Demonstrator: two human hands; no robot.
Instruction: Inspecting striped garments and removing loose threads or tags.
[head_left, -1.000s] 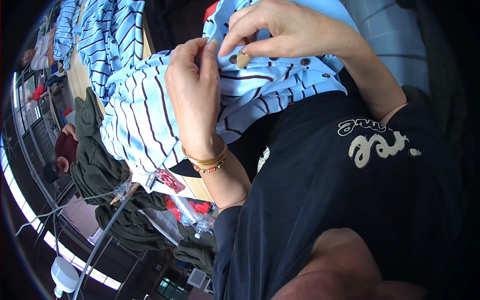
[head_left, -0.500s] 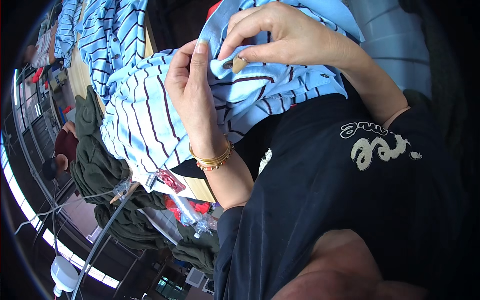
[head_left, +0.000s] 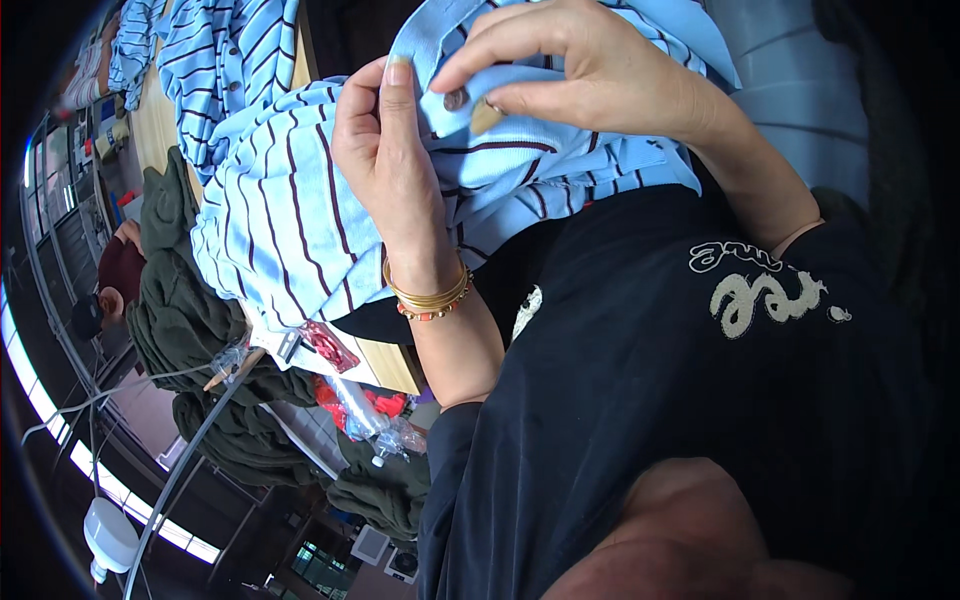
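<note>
Head cam, L hand pinching striped garment, R hand nr btn

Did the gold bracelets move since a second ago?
Yes: the gold bracelets on the left hand have shifted right, judged against the wooden table.

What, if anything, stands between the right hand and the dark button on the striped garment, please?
Nothing visible does: the dark button shows uncovered on the striped garment, close to the right hand, and the tan piece sits beside it.
</note>
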